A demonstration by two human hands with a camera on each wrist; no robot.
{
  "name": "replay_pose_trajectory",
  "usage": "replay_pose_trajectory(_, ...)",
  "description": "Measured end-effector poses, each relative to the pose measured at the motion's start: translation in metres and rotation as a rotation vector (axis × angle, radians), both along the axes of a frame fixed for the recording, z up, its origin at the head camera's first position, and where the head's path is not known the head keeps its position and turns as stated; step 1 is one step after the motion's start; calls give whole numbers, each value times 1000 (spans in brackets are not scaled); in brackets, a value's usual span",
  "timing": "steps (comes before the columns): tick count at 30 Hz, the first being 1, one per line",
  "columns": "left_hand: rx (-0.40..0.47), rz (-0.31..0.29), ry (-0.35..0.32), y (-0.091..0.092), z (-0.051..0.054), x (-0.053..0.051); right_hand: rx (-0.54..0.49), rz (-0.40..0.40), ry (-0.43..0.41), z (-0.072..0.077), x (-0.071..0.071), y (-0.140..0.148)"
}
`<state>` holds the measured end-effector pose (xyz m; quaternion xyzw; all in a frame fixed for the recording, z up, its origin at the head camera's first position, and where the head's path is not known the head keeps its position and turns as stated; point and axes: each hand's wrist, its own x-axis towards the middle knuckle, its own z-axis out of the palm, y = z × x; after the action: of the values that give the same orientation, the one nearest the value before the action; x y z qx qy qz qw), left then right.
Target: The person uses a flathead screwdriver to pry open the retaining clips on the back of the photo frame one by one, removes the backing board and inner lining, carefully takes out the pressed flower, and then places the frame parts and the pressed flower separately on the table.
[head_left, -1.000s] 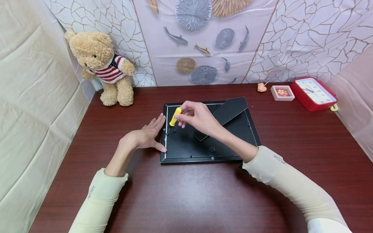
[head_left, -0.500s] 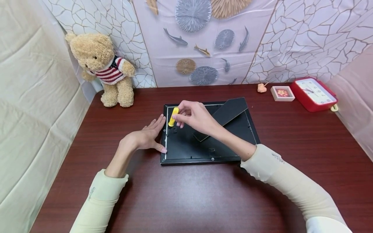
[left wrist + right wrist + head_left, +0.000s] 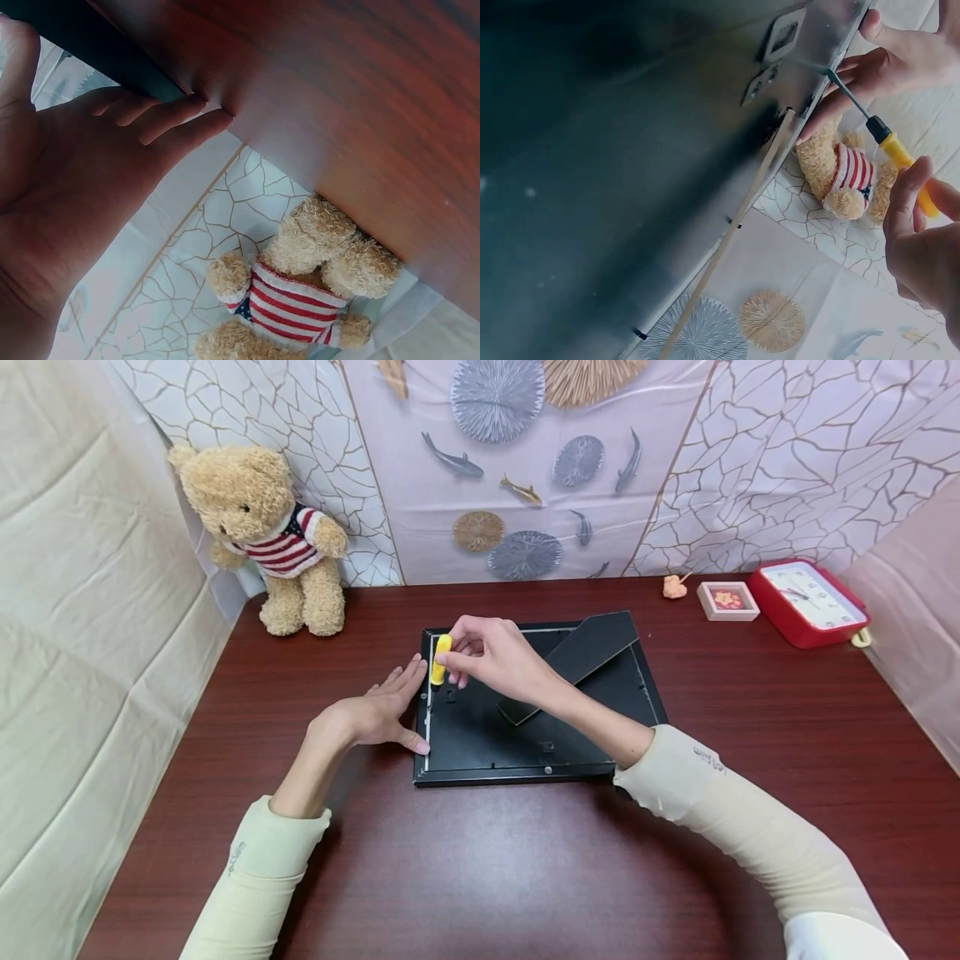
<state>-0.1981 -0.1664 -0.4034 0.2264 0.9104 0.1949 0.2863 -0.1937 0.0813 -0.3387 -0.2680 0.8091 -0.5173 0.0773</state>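
A black picture frame [image 3: 480,735] lies back side up on the table, its stand leg [image 3: 592,647] slanting across the right half. My right hand [image 3: 498,656] pinches the yellow handle of a screwdriver [image 3: 440,662] over the frame's left side. In the right wrist view the screwdriver's thin shaft [image 3: 851,96] reaches down to the frame's edge, near a metal hanger plate [image 3: 784,36]. Along the left border rests my left hand [image 3: 375,714], fingers straight and spread, thumb on the rim. The left wrist view shows its fingertips by the frame's dark side.
A teddy bear [image 3: 281,543] in a striped sweater sits at the back left. Toward the back right are a small orange object [image 3: 674,586], a little pink-framed box [image 3: 727,600] and a red clock [image 3: 810,602]. Reddish-brown table [image 3: 495,868] surface extends in front.
My right hand has shifted slightly left, and the screwdriver handle has tipped from leaning right to nearly upright. My left hand and the picture frame stay in place.
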Motion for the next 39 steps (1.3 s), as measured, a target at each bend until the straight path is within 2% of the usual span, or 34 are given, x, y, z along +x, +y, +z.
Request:
replay_pose_trajectory(4,0,1,-8,1,4,2,9,7,0,2,0,-2)
replay_pose_trajectory(12,4,13,3,-7,-12,-6,3,6,-13,0,0,3)
replay_pose_trajectory(18,33,-2,11,-9,-13,-6,-11,-30,-36,-4,-1,26)
replay_pose_trajectory(22,14,-4,-6,-4,0,0,-134,-56,-89,-4,-2,56)
replay_pose_trajectory(25,0,5,7,-4,1,4,-287,-80,-153,-6,-5,83)
replay_pose_trajectory(27,-21,25,32,-7,-5,6,-423,-100,-216,-6,-7,101)
replay_pose_trajectory(29,-48,37,71,-7,-4,13,-581,-110,-289,-7,-8,119)
replay_pose_trajectory(32,-120,43,122,4,17,39,-794,-114,-400,-7,-8,143)
replay_pose_trajectory(34,-168,34,159,14,32,60,-881,-114,-465,-7,-8,159)
replay_pose_trajectory(35,-198,27,175,19,38,70,-904,-113,-492,-7,-9,168)
replay_pose_trajectory(37,-233,20,203,27,43,86,-896,-113,-533,-5,-12,186)
replay_pose_trajectory(39,-262,6,236,33,44,98,-800,-89,-538,-2,-16,204)
